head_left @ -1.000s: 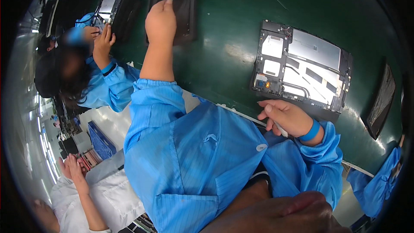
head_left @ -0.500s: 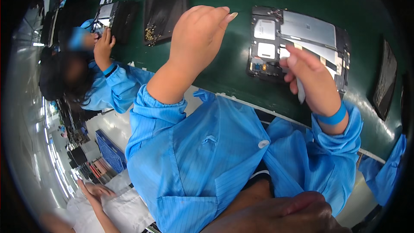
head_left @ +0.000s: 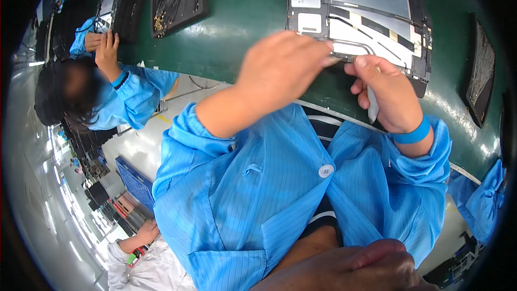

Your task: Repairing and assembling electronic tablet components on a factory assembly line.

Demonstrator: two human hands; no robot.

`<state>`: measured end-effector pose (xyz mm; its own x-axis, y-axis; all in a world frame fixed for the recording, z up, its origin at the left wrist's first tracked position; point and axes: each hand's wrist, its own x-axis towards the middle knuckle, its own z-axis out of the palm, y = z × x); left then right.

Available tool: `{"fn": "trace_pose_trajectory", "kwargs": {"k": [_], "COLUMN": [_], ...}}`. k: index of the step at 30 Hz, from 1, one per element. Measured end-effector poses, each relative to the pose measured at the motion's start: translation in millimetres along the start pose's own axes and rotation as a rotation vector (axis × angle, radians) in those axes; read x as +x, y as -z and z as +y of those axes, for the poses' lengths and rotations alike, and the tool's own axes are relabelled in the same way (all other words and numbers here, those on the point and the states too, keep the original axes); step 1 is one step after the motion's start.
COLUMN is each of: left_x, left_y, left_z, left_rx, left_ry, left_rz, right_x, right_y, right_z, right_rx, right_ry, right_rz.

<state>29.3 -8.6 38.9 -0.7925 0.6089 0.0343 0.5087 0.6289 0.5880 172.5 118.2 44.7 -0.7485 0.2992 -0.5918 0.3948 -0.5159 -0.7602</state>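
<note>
My left hand (head_left: 285, 67): fingers bunched, grip on anything — I can't tell | my right hand (head_left: 390, 95): half-curled round a pale slim thing (head_left: 372, 106) | opened device chassis (head_left: 361, 21): upper right of frame, just above both, long axis left-right, dipping rightward — neither hand clearly nearer

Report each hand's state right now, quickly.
Left hand: fingertips together; too blurred to tell whether anything is held.
Right hand: partly curled, holding a pale slim object.
</note>
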Motion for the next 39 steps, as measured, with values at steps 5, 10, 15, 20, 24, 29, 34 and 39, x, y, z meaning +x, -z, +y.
{"fn": "trace_pose_trajectory", "kwargs": {"k": [5,10,15,20,24,29,34,39], "left_x": [-18.5,-19.2,-19.6,-18.4,-17.5,-16.5,-13.9,-11.5], "left_y": [-22.8,-29.6,-31.9,-32.8,-34.8,-34.9,-31.8,-29.1], "left_z": [3.7,4.1,1.5,3.7,4.8,5.2,2.2,-1.5], "left_rx": [-0.038,-0.073,-0.106,-0.147,-0.182,-0.229,-0.278,-0.327], "left_ry": [0.081,0.127,0.155,0.180,0.203,0.232,0.267,0.302], "left_rz": [-0.086,-0.150,-0.204,-0.258,-0.304,-0.365,-0.427,-0.486], "right_x": [-10.4,-9.9,3.0,18.2,24.0,27.8,33.8,39.4], "right_y": [6.9,-0.5,-4.0,-5.5,-3.5,-3.3,-6.4,-9.8], "right_z": [18.9,-3.3,-3.8,7.1,12.6,15.1,16.5,19.8], "right_rx": [0.143,0.268,0.064,-0.107,-0.122,-0.139,-0.153,-0.204], "right_ry": [-0.182,0.131,0.644,0.824,0.848,0.847,0.887,0.949], "right_rz": [-0.011,0.235,0.413,0.484,0.432,0.425,0.396,0.377]}}
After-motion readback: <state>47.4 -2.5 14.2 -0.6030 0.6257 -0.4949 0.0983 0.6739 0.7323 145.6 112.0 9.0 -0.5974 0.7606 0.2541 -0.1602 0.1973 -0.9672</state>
